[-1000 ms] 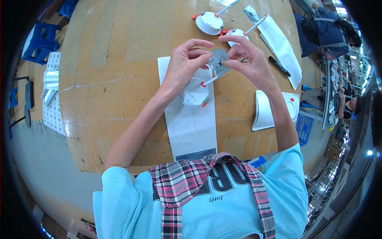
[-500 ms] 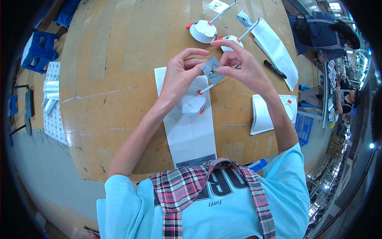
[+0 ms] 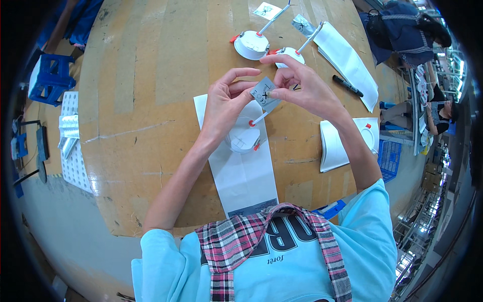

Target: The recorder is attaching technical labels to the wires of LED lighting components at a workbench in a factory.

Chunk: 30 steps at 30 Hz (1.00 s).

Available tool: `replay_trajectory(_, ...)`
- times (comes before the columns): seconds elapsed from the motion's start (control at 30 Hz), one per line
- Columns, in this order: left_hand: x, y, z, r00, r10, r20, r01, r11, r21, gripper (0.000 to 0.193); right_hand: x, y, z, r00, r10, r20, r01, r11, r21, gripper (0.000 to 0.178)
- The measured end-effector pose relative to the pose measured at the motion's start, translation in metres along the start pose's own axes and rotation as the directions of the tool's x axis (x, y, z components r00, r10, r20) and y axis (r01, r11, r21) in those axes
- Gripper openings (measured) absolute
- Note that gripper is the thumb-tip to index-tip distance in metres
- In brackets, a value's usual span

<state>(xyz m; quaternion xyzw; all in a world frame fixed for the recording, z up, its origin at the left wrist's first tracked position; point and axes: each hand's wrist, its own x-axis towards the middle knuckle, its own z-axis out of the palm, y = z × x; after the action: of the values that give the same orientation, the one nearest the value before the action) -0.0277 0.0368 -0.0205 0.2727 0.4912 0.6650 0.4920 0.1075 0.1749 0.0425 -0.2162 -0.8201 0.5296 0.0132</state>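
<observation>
Between the fingertips of both hands is a small silvery label (image 3: 265,95) with dark print. My left hand (image 3: 226,103) pinches its left edge, and my right hand (image 3: 308,90) pinches the right edge with thumb and forefinger. Just below the hands, a round white lamp fitting (image 3: 242,138) lies on a long white paper sheet (image 3: 244,183). A short white cable (image 3: 260,118) leaves the fitting at a red grommet and runs up toward the label. My left hand partly covers the fitting.
Beyond my hands stand two similar white fittings, one left (image 3: 251,45) and one right (image 3: 291,54), with upright cables. To the right lie folded paper (image 3: 349,63), a black marker (image 3: 347,86) and a paper stack (image 3: 336,146). Other people are at the far right.
The view has shifted slightly. The label has tilted a little in my fingers, and both hands keep their pinch on it.
</observation>
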Motion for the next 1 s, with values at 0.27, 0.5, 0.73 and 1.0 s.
replay_trajectory(0.27,0.003,-0.003,-0.002,1.000,0.018,0.016,-0.018,1.000,-0.002,0.029,0.000,0.001,0.000,1.000,-0.007,-0.019,0.007,1.000,-0.003,0.055)
replay_trajectory(0.5,0.004,-0.006,-0.004,1.000,-0.005,0.030,0.008,0.996,-0.084,0.029,0.001,-0.002,0.002,0.998,-0.024,-0.054,0.020,0.997,-0.077,0.052)
replay_trajectory(0.73,-0.001,0.003,-0.012,0.993,-0.115,-0.029,0.109,0.981,-0.163,0.042,0.000,0.001,0.006,0.995,-0.012,-0.096,0.011,1.000,-0.006,0.048)
replay_trajectory(1.0,-0.022,0.004,0.001,0.996,-0.077,0.035,0.068,0.978,0.200,0.053,0.000,-0.003,0.009,0.987,0.000,-0.160,-0.009,0.999,-0.053,0.047)
